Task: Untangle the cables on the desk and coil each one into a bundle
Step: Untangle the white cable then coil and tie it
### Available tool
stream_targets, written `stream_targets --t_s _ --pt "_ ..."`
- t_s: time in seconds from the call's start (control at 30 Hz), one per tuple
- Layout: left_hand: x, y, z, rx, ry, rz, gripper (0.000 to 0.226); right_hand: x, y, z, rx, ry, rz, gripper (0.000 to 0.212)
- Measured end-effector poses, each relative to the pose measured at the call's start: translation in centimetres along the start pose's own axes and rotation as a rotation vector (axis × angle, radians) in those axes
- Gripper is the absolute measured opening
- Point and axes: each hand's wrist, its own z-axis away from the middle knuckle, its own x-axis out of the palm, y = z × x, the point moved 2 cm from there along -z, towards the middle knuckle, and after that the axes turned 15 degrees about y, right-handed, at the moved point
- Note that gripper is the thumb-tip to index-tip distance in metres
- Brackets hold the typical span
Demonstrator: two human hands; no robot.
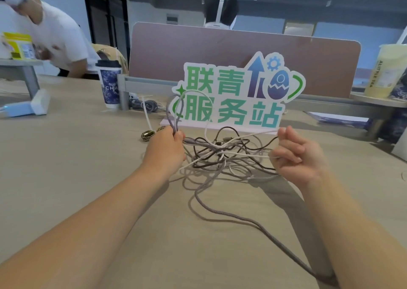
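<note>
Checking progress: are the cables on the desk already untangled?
No, grey, white and dark cables cross in one loose tangle on the desk.

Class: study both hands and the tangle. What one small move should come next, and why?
Probably ease the right hand outward, drawing the white cable out of the tangle. That hand pinches it, the left hand grips raised loops, and a brown cable crosses the white one in the knot, so a slow pull seems safest.
</note>
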Motion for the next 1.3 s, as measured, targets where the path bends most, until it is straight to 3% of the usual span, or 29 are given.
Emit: stream_targets --t_s 0.1,0.17,0.27,0.37,0.43,0.5,0.6,0.7,0.9,0.97,1.03,1.1,1.2,1.3 --pt "-0.1 0.2 0.0 0.0 0.005 -0.001 0.026 -0.3 -0.7 -0.4 -0.18 0.101 -0.257 0.026" --pt "0.0 0.3 0.3 0.017 0.007 -0.023 0.026 -0.8 -0.7 -0.6 -0.197 0.232 -0.226 0.021" --pt "0.3 0.4 0.8 0.02 -0.028 -0.021 0.024 -1.7 -0.2 -1.4 -0.198 0.553 0.285 0.018" --pt "0.3 0.5 1.1 0.05 -0.077 -0.007 0.024 -1.2 0.2 -0.8 -0.51 0.797 0.978 0.022" --pt "0.3 0.6 1.2 0.088 -0.084 -0.016 0.023 -0.3 0.9 -0.1 -0.831 0.767 1.371 0.04" --pt "0.2 0.6 1.3 0.12 -0.095 -0.002 0.023 1.1 2.0 0.7 -1.04 0.632 1.689 0.047" --pt "0.3 0.6 1.5 0.162 -0.112 0.026 0.024 2.7 3.4 0.6 -1.164 0.362 2.041 0.036" --pt "0.3 0.7 1.8 0.17 -0.148 0.076 0.025 2.6 4.2 0.5 -1.051 0.238 2.03 0.025" --pt "0.7 0.7 1.9 0.145 -0.204 0.03 0.022 1.7 2.7 0.8 -0.976 0.319 1.651 0.019" --pt "0.9 0.4 1.7 0.11 -0.212 -0.011 0.024 1.4 1.5 0.7 -1.07 0.461 1.497 0.023" --pt "0.8 0.0 1.3 0.058 -0.196 -0.02 0.025 0.4 -0.8 1.0 -1.173 0.727 1.302 0.028" --pt "0.6 -0.2 1.0 0.019 -0.189 -0.02 0.023 -1.8 -2.9 0.8 -1.162 0.954 1.163 0.031" --pt "0.6 -0.3 0.9 -0.046 -0.206 0.028 0.021 -3.8 -3.1 -0.1 -0.967 1.064 1.393 0.019" --pt "0.9 -0.1 1.0 0.018 -0.22 -0.002 0.023 -2.1 -1.5 -0.4 -1.101 0.889 1.527 0.034"
